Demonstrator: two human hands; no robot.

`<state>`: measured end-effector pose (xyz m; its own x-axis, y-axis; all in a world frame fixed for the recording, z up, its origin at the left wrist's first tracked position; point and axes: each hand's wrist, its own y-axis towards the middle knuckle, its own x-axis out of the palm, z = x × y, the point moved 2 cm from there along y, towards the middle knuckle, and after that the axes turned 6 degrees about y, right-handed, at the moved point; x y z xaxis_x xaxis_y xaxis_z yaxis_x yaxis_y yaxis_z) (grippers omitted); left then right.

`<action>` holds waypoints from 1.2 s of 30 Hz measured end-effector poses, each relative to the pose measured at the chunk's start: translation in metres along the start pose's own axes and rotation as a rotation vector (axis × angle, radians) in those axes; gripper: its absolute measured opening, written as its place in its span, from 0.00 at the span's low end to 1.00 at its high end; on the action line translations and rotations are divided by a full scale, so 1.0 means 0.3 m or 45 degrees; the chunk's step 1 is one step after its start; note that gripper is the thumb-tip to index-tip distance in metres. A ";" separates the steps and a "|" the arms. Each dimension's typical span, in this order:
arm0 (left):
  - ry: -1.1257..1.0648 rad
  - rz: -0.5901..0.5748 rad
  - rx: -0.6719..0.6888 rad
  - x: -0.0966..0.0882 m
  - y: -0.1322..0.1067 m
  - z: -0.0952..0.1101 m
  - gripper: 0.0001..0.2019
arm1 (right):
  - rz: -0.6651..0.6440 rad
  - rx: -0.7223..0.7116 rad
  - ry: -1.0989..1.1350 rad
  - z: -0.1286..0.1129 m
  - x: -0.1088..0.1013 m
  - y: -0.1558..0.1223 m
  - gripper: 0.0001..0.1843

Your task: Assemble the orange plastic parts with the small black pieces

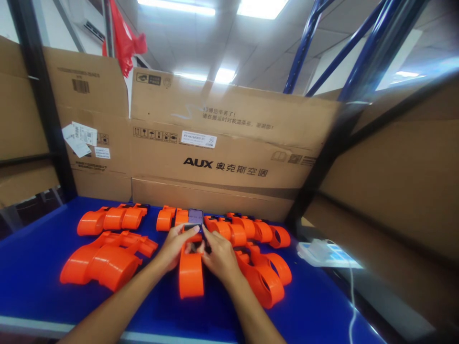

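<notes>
In the middle of the table, an orange plastic tape dispenser (pixel 191 276) is held between my two hands, its wide curved loop towards me. My left hand (pixel 176 246) grips its far end from the left, with the thumb along a dark strip at the top. From the right, my right hand (pixel 219 253) closes on the same end, fingertips at the dark strip. What the fingers do beneath the part is hidden. A phone (pixel 195 216) with a lit screen stands just beyond my hands.
More orange dispensers lie in groups at the left (pixel 111 267), far left (pixel 91 222) and right (pixel 265 284) of the blue table (pixel 161 306). Cardboard panels (pixel 215 191) wall off the back. A white power strip (pixel 328 253) with a cable sits at the right edge.
</notes>
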<state>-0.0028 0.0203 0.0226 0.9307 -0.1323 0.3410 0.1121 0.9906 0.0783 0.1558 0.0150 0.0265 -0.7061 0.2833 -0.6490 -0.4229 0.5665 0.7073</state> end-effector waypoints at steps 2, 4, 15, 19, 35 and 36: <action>0.006 -0.004 0.000 -0.001 0.001 0.002 0.20 | 0.004 -0.022 -0.001 0.001 0.005 -0.004 0.33; 0.021 -0.005 0.009 -0.003 0.002 0.006 0.19 | 0.031 -0.052 -0.012 0.002 0.008 -0.005 0.33; 0.078 -0.058 0.014 -0.008 -0.003 0.003 0.19 | 0.139 -0.107 0.085 0.005 -0.035 0.012 0.20; 0.068 -0.057 0.015 -0.011 -0.002 0.005 0.20 | 0.077 -0.098 0.153 -0.010 -0.044 0.018 0.19; -0.090 0.059 0.063 -0.088 0.043 0.082 0.15 | 0.048 0.204 0.236 0.025 -0.105 0.039 0.04; -0.110 0.053 0.067 -0.092 0.044 0.086 0.14 | -0.040 0.177 0.230 0.021 -0.102 0.038 0.04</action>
<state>-0.0359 0.0360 0.0385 0.9006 -0.0958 0.4240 0.0534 0.9924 0.1108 0.1761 0.0179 0.0527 -0.7892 0.1281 -0.6006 -0.3728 0.6773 0.6342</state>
